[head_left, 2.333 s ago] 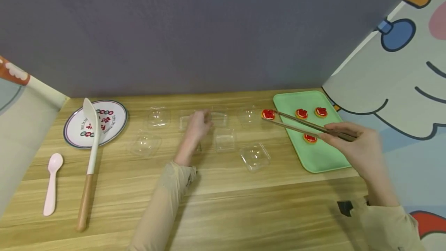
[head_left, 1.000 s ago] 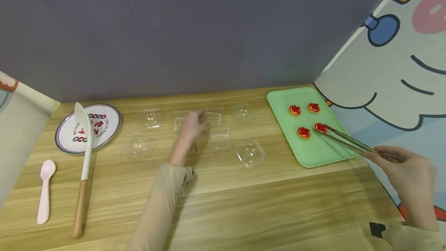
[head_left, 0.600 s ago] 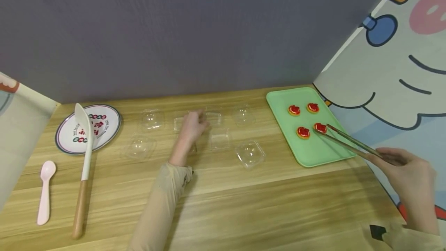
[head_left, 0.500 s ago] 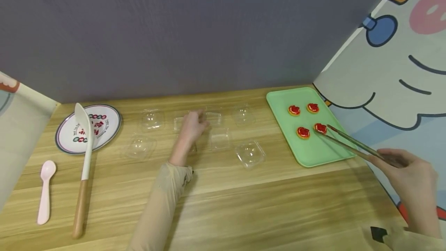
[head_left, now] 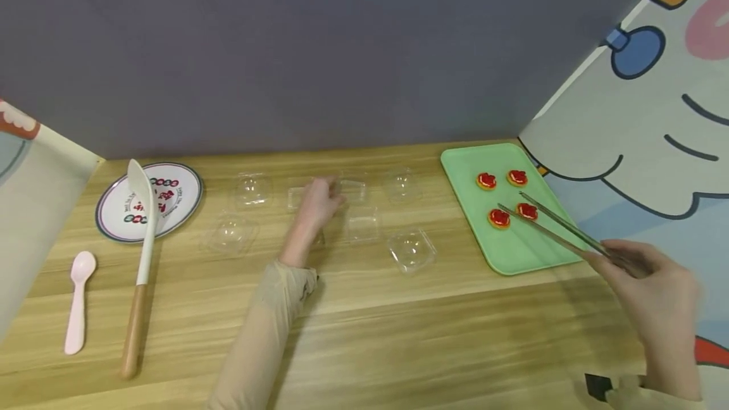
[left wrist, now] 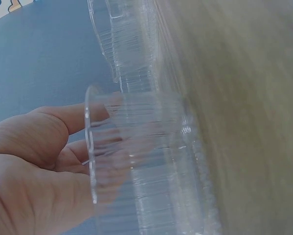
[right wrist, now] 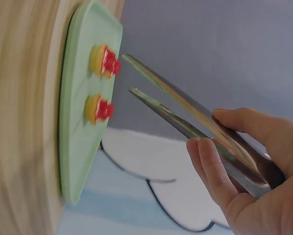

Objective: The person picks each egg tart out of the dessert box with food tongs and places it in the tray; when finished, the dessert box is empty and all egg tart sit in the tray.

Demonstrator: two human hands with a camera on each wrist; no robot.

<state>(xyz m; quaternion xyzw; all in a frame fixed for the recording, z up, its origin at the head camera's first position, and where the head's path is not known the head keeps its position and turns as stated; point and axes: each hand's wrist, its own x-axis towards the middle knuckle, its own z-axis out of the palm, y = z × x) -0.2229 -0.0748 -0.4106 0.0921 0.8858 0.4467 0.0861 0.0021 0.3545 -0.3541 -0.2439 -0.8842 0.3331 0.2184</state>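
My right hand [head_left: 655, 277] holds long metal tweezers [right wrist: 185, 102], their serrated tips spread apart and nothing between them. The tips hover over a pale green tray [head_left: 535, 255]. On that tray lie several small tarts with red topping, including a front right tart [head_left: 527, 211] and a front left tart [head_left: 499, 218]. At the middle of the table, my left hand [head_left: 319, 202] reaches in among clear plastic boxes and appears to pinch one. Up close in the left wrist view, a clear box [left wrist: 161, 196] stands in front of its fingers, which show blurred through the plastic.
More open clear boxes [head_left: 411, 250] lie on both sides of my left hand. At the left are a patterned plate [head_left: 190, 201] with a white, wooden-handled spoon [head_left: 137, 328] across it and a pink spoon [head_left: 76, 309]. A grey wall [head_left: 319, 81] backs the table.
The tart that the tweezers held left of the tray now lies at the tray's front right. The tweezers have parted from it and shifted up and left. My left hand stays in place.
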